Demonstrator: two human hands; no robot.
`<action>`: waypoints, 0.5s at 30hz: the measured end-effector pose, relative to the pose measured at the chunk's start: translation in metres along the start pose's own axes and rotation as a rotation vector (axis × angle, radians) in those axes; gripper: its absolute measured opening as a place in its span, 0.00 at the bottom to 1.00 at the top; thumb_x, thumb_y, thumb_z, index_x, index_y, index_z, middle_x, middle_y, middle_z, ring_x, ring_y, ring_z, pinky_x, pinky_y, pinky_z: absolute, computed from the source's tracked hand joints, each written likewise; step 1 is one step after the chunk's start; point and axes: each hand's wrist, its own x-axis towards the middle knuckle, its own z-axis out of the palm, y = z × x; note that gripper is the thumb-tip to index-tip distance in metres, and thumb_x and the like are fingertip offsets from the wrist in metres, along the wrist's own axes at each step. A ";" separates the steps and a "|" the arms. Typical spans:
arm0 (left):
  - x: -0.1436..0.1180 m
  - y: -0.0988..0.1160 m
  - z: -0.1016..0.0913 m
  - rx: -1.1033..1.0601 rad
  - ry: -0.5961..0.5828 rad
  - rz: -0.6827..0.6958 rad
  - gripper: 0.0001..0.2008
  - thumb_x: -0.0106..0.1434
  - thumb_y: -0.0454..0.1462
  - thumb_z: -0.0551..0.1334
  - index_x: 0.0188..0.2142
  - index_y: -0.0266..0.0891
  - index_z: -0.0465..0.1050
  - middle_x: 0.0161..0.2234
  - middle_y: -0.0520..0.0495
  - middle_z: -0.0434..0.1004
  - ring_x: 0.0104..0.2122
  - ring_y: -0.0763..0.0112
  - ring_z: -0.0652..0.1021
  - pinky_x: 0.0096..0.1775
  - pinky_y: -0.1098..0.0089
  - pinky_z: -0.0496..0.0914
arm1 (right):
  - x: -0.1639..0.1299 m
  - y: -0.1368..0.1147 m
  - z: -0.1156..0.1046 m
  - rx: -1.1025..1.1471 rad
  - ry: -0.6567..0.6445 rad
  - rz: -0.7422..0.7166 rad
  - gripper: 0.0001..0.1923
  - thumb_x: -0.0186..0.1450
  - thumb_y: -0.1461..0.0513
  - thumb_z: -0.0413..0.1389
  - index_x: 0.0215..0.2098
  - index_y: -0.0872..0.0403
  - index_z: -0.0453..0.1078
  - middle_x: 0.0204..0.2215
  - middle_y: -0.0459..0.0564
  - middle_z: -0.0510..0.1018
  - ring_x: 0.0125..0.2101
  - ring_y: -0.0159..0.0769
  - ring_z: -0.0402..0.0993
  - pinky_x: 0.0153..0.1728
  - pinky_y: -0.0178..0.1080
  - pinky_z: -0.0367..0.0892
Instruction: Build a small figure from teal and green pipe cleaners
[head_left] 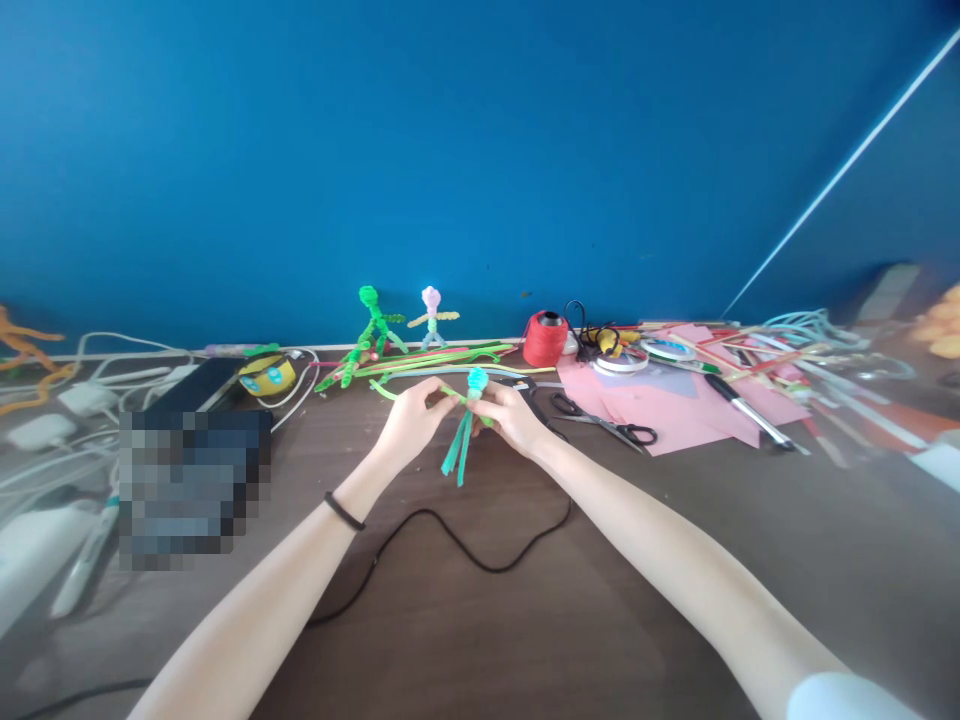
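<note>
Both my hands meet over the middle of the brown table (615, 560). Between them is a small pipe-cleaner figure (466, 425) with a coiled teal head and two teal-green legs hanging down. My left hand (411, 420) pinches a light green pipe cleaner (390, 392) that crosses the figure like arms. My right hand (511, 415) grips the figure's body from the right side. A black band circles my left wrist.
Two finished figures, green (369, 335) and lilac-headed (431, 315), stand at the blue wall. Loose pipe cleaners (442, 362), a red thread spool (545, 338), scissors (607, 425), pink paper (675, 410) and tape rolls lie right. A black cable (450, 535) loops near me; chargers and a blurred box sit left.
</note>
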 end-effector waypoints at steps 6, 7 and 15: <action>-0.003 0.005 0.001 0.146 -0.029 -0.038 0.11 0.58 0.40 0.53 0.25 0.39 0.70 0.26 0.49 0.76 0.27 0.66 0.74 0.30 0.69 0.63 | 0.002 0.005 -0.001 -0.110 0.106 -0.077 0.09 0.55 0.57 0.57 0.26 0.53 0.63 0.19 0.44 0.70 0.19 0.32 0.67 0.22 0.38 0.66; -0.004 0.007 0.001 0.183 -0.038 -0.015 0.10 0.58 0.39 0.53 0.26 0.40 0.70 0.27 0.48 0.76 0.27 0.66 0.74 0.30 0.69 0.63 | 0.003 0.006 -0.001 -0.117 0.123 -0.084 0.09 0.55 0.57 0.57 0.26 0.53 0.63 0.19 0.44 0.70 0.18 0.31 0.67 0.21 0.37 0.66; -0.009 0.014 0.002 0.539 -0.070 0.286 0.11 0.58 0.29 0.50 0.31 0.38 0.71 0.32 0.45 0.75 0.34 0.64 0.74 0.35 0.68 0.65 | 0.006 0.009 -0.007 -0.267 0.159 -0.129 0.11 0.55 0.55 0.57 0.25 0.54 0.62 0.18 0.44 0.71 0.16 0.30 0.67 0.19 0.35 0.66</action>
